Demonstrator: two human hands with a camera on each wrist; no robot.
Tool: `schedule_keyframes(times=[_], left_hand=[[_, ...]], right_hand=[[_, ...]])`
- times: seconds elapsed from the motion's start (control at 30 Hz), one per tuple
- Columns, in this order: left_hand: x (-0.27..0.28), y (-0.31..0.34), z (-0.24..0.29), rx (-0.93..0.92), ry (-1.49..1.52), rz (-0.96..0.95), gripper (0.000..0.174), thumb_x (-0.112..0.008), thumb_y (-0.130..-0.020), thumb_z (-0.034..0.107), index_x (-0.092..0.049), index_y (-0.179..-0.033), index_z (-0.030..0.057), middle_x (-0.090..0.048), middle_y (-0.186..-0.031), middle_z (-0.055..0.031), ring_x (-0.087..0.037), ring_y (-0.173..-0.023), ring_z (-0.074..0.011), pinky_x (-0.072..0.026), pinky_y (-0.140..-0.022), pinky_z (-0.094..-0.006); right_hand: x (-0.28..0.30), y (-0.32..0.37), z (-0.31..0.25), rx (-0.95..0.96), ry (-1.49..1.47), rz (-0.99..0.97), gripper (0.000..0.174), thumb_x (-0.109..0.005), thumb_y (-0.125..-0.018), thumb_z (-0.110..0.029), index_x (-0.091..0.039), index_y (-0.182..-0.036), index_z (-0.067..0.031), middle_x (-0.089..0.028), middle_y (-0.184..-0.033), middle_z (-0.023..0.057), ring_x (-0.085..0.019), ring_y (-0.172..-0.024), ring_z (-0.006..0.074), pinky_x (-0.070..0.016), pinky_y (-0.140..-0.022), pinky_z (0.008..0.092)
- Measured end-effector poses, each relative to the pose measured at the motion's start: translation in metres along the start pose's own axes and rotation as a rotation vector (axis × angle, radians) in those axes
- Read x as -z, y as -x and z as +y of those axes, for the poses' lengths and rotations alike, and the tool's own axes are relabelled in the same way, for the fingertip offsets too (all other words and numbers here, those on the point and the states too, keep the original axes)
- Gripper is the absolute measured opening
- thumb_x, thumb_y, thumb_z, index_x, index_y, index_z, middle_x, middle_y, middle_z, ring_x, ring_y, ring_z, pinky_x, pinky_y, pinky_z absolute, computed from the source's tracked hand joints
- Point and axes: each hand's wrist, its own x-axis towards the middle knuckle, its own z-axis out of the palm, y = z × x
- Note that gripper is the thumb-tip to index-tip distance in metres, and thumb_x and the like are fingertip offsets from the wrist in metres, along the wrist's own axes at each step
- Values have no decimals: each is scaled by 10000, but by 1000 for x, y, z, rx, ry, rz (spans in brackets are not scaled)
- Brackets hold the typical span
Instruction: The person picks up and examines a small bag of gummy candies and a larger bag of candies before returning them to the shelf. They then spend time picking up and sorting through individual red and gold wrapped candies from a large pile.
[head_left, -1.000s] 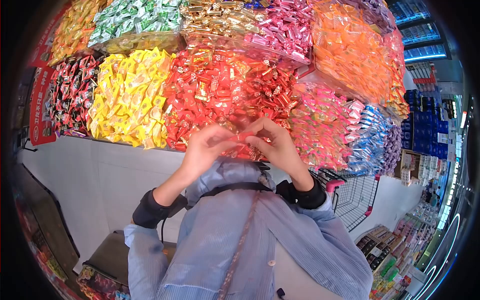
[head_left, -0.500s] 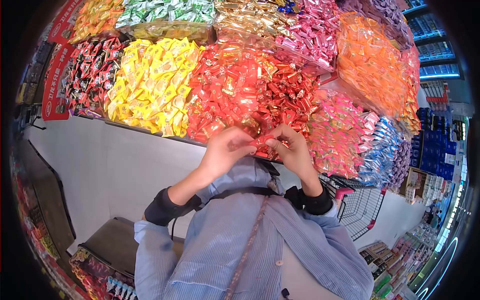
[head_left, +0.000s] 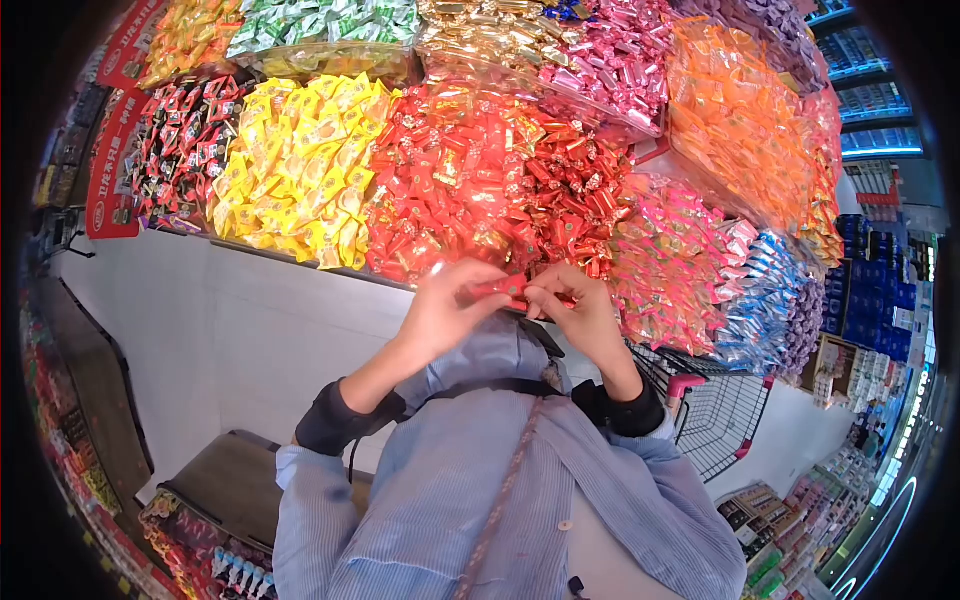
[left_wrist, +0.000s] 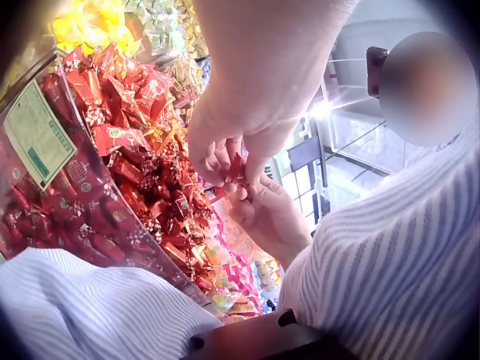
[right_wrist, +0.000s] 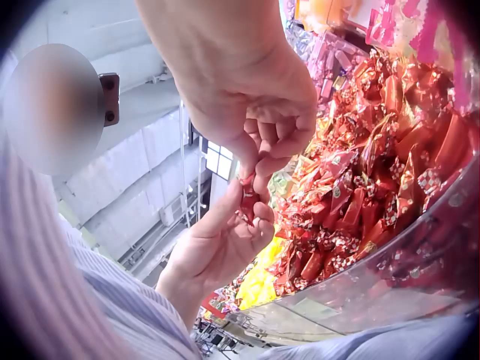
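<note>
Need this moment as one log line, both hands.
left hand: pinches red-wrapped sweet | right hand: pinches same sweet | nearby: pile of red sweets

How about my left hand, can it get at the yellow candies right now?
Probably yes: the yellow candies lie uncovered, forward and leftward of your left hand, with nothing seen blocking the way. That hand, though, is pinching a red wrapped candy.

A narrow, glossy red-wrapped candy [head_left: 503, 286] (much of its surface covered by the grip) runs lengthwise between the left hand [head_left: 448, 300] and the right hand [head_left: 582, 308], both pinching it, at the near edge of the red candy pile [head_left: 440, 170].
</note>
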Motion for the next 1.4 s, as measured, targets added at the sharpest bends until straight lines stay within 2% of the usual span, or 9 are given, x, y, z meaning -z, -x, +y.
schedule_keyframes(times=[0.13,0.33,0.47,0.6,0.7,0.93,1.07,1.2,1.4], left_hand=[[33,-22,-11,-121,-157,468,215,-725,-741,67,-644,-937,32,-601,-897,-64,-580,-836,-157,-466,-732,-273],[62,-30,-37,-267,-535,280,269,-731,-681,46,-647,-936,45,-583,-911,-77,-555,-881,-233,-457,-778,-320],[59,-33,-35,-349,-778,378,301,-730,-686,15,-622,-966,39,-586,-974,-90,-564,-900,-219,-478,-745,-305],[53,-24,-43,-279,-680,398,318,-720,-701,-9,-604,-994,33,-575,-1021,-93,-571,-916,-228,-485,-762,-301],[49,-21,-43,-226,-554,429,329,-716,-691,-1,-597,-994,43,-574,-1002,-89,-551,-939,-254,-463,-789,-320],[45,-22,-27,-364,-694,499,259,-693,-716,-8,-613,-958,36,-591,-982,-92,-558,-938,-248,-465,-785,-324],[33,-43,-11,-433,-732,373,176,-645,-754,16,-619,-925,46,-610,-953,-65,-551,-931,-252,-455,-794,-340],[22,-75,-7,-448,-912,114,275,-610,-746,-8,-601,-1013,57,-614,-1008,-69,-532,-999,-272,-431,-865,-376],[19,-90,-10,-456,-1127,64,281,-633,-729,25,-588,-1004,54,-605,-1014,-65,-521,-996,-273,-414,-878,-380]], right_hand=[[22,2,3,48,-140,94,100,-556,-902,-89,-584,-930,3,-626,-800,28,-582,-730,64,-443,-623,209],[40,11,2,43,-46,90,111,-543,-910,-96,-582,-964,-7,-634,-846,24,-594,-780,79,-460,-659,219],[45,9,6,51,-28,60,114,-541,-908,-82,-569,-984,-1,-613,-826,26,-568,-754,79,-453,-662,216],[51,7,14,31,-28,26,111,-527,-912,-67,-557,-994,3,-599,-827,30,-548,-735,77,-448,-664,217],[53,8,19,65,-83,32,136,-583,-894,-126,-597,-967,-12,-616,-820,4,-535,-711,41,-439,-628,207],[57,9,30,60,-115,-1,127,-569,-901,-117,-593,-965,-9,-611,-844,0,-554,-749,52,-454,-664,205],[57,7,29,76,-138,-42,125,-560,-904,-112,-584,-970,-9,-603,-827,-3,-555,-763,55,-455,-672,207],[62,11,29,91,-100,-53,116,-549,-908,-104,-578,-969,-9,-600,-823,0,-550,-762,57,-450,-671,210],[68,16,34,125,-150,-33,111,-546,-912,-101,-580,-970,-12,-597,-822,-2,-547,-775,56,-448,-677,216]])
